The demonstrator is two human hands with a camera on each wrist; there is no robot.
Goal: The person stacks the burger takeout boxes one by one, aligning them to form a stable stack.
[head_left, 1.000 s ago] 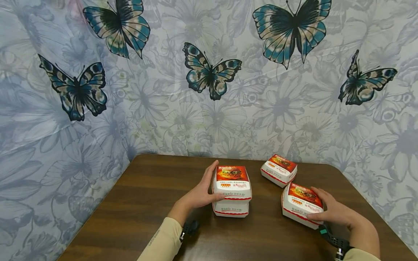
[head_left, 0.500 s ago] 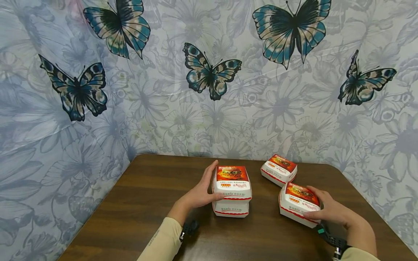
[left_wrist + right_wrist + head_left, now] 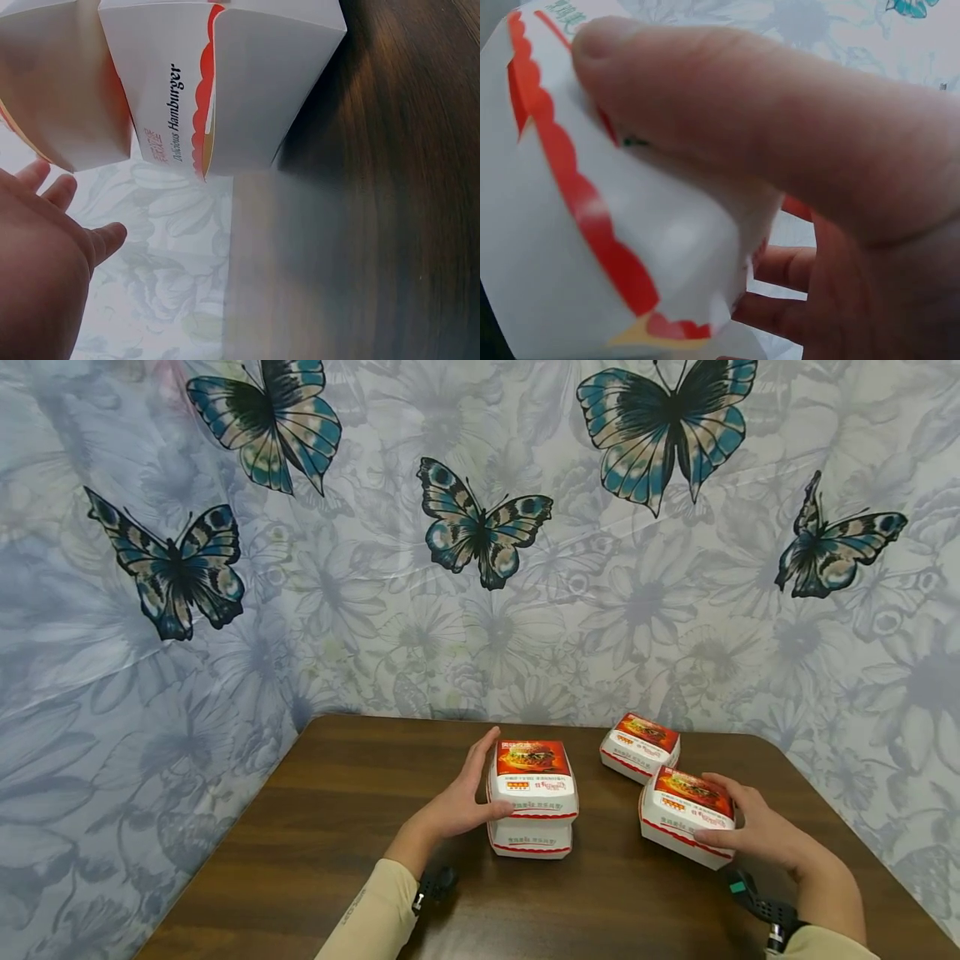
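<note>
Two white hamburger boxes with red burger pictures are stacked near the table's middle, the upper box on the lower box. My left hand rests at the left side of the upper box, thumb at its front, other fingers straight and spread; in the left wrist view several fingertips stand apart from the cardboard. To the right, my right hand grips another hamburger box, thumb across its front and fingers round its far right side. In the right wrist view the thumb presses on that box.
A further hamburger box sits at the back right, just behind the gripped one. The brown wooden table ends at a butterfly-patterned cloth. Black camera straps circle both wrists.
The right hand has shifted its hamburger box a little left, then slightly up, apparently raising it off the table. The left hand and the stack have stayed in place.
</note>
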